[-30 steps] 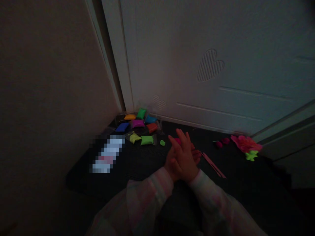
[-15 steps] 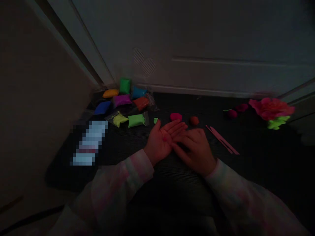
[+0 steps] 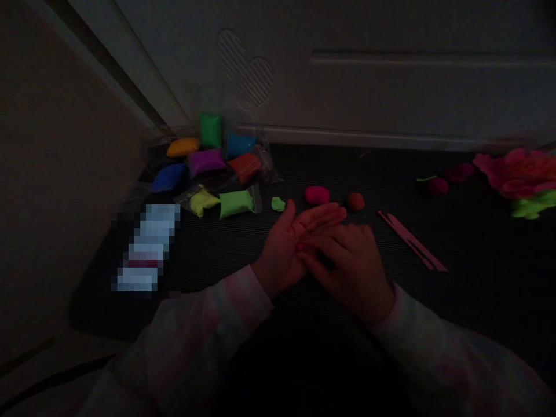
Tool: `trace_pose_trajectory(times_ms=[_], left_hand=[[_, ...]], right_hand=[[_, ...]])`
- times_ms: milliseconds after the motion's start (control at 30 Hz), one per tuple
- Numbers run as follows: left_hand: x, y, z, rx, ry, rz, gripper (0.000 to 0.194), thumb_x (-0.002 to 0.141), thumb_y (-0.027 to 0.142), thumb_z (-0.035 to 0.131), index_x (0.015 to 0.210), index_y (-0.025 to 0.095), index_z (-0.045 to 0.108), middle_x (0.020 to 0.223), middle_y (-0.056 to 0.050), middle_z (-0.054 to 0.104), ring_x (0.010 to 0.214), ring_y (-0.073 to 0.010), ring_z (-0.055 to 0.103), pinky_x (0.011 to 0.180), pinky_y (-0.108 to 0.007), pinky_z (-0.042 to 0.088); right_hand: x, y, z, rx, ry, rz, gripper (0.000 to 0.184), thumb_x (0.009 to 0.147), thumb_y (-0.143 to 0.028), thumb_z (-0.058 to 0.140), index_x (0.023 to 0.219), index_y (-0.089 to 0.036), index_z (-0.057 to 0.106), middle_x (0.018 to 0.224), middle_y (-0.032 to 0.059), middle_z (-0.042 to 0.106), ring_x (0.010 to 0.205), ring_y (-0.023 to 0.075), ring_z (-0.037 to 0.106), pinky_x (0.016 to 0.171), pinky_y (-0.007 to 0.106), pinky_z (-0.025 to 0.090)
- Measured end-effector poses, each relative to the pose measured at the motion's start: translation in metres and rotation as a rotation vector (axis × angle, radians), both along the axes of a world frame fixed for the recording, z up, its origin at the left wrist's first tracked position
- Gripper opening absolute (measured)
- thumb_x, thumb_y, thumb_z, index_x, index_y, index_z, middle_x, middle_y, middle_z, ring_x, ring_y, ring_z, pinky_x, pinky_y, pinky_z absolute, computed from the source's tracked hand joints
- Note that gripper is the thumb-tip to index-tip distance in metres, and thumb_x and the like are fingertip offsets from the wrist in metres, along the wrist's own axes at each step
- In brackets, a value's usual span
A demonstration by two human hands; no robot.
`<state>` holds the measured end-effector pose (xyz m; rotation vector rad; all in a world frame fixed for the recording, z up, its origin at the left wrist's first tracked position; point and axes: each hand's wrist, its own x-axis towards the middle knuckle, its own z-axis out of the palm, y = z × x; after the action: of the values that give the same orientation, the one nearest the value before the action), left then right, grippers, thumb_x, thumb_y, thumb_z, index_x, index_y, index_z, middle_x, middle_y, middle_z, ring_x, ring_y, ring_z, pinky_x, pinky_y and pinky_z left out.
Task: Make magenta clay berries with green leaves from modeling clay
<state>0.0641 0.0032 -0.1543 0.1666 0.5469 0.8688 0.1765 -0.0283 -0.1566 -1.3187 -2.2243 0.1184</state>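
Observation:
My left hand (image 3: 292, 240) lies palm up on the dark mat (image 3: 478, 272), fingers stretched out. A tiny pink clay bit (image 3: 299, 247) rests on that palm. My right hand (image 3: 358, 269) covers the left fingers, its fingertips bent down and pressed onto the pink bit. Just beyond the hands lie a pink clay lump (image 3: 317, 195), an orange clay ball (image 3: 355, 201) and a small green clay bit (image 3: 278, 204). Thin pink modelling sticks (image 3: 410, 240) lie to the right of my right hand.
Several coloured clay packets (image 3: 208, 165) are heaped at the mat's far left corner. At the far right sit a pink clay flower (image 3: 516, 172) with green leaves (image 3: 532, 205) and two dark magenta balls (image 3: 436, 185). A white door (image 3: 391, 87) closes the back. The room is dim.
A second ago my hands were raised with palms pressed together. They have come down to the mat, the left palm turned up, the right fingers on it. The camera tilted down.

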Motion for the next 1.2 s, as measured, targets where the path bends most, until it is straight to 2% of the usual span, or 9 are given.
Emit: trace_pose_trajectory(times_ms=[167,333,433,500,600,667,733,967,1200], left_hand=[[-0.002,0.0,0.004,0.029,0.045,-0.04,0.063,0.085,0.053,0.018,0.093,0.009,0.062,0.097,-0.012,0.064,0.106,-0.0225,0.054,0.097,-0.033,0.034],[-0.014,0.01,0.001,0.296,0.252,0.162,0.044,0.086,0.041,0.029,0.087,0.013,0.063,0.093,-0.008,0.066,0.098,-0.0185,0.058,0.092,-0.033,0.039],[-0.022,0.014,-0.004,0.508,0.55,0.288,0.027,0.082,0.034,0.042,0.087,0.016,0.062,0.086,-0.004,0.066,0.088,-0.0172,0.061,0.083,-0.033,0.044],[-0.024,0.014,-0.008,0.726,0.875,0.356,0.02,0.079,0.028,0.049,0.09,0.018,0.062,0.088,-0.003,0.065,0.086,-0.0164,0.06,0.081,-0.031,0.045],[-0.024,0.015,-0.012,1.16,1.374,0.366,0.022,0.077,0.019,0.051,0.098,0.017,0.06,0.1,-0.005,0.062,0.097,-0.0169,0.055,0.089,-0.034,0.041],[-0.022,0.016,-0.014,1.398,1.567,0.346,0.027,0.077,0.015,0.05,0.103,0.015,0.057,0.105,-0.006,0.061,0.105,-0.0177,0.05,0.094,-0.036,0.038],[-0.018,0.02,-0.016,1.523,1.685,0.319,0.032,0.077,0.014,0.049,0.109,0.013,0.053,0.109,-0.007,0.059,0.112,-0.0188,0.045,0.098,-0.038,0.035],[-0.008,0.029,-0.021,1.602,1.96,0.062,0.035,0.08,0.019,0.048,0.115,0.018,0.05,0.121,-0.005,0.053,0.12,-0.0238,0.037,0.104,-0.047,0.021],[-0.01,0.031,-0.021,1.589,1.945,0.107,0.026,0.081,0.014,0.045,0.105,0.018,0.055,0.102,-0.004,0.06,0.1,-0.0187,0.051,0.1,-0.043,0.03]], right_hand=[[0.007,0.002,0.003,0.039,0.036,0.006,0.013,0.079,-0.029,0.053,0.079,-0.019,0.063,0.076,0.0016,0.063,0.073,0.0176,0.054,0.067,0.033,0.031],[0.027,0.012,-0.001,0.078,-0.036,-0.138,0.014,0.078,-0.03,0.054,0.081,-0.018,0.062,0.075,0.0032,0.064,0.073,0.0195,0.056,0.066,0.034,0.033],[0.035,0.019,-0.007,-0.044,-0.121,-0.174,0.012,0.077,-0.028,0.055,0.081,-0.019,0.062,0.079,0.0033,0.065,0.075,0.0209,0.058,0.068,0.035,0.033],[0.037,0.021,-0.01,-0.124,-0.135,-0.165,0.012,0.078,-0.027,0.054,0.081,-0.018,0.061,0.079,0.0029,0.065,0.075,0.0206,0.058,0.071,0.036,0.033],[0.036,0.022,-0.01,-0.194,-0.117,-0.152,0.013,0.078,-0.027,0.053,0.084,-0.018,0.061,0.078,0.0027,0.064,0.077,0.0205,0.059,0.075,0.037,0.034],[0.035,0.022,-0.009,-0.229,-0.114,-0.156,0.014,0.078,-0.027,0.053,0.085,-0.018,0.061,0.078,0.0027,0.063,0.078,0.021,0.059,0.077,0.038,0.034],[0.034,0.021,-0.008,-0.248,-0.11,-0.167,0.015,0.077,-0.027,0.054,0.087,-0.018,0.061,0.079,0.0029,0.063,0.079,0.0216,0.059,0.079,0.04,0.034],[0.036,0.023,-0.009,-0.237,-0.029,-0.154,0.018,0.076,-0.026,0.052,0.09,-0.018,0.06,0.078,0.0038,0.063,0.075,0.0208,0.059,0.074,0.038,0.038],[0.042,0.027,-0.015,-0.096,0.254,-0.228,0.014,0.075,-0.016,0.048,0.084,-0.017,0.058,0.079,0.0054,0.065,0.07,0.0182,0.059,0.066,0.032,0.045]])
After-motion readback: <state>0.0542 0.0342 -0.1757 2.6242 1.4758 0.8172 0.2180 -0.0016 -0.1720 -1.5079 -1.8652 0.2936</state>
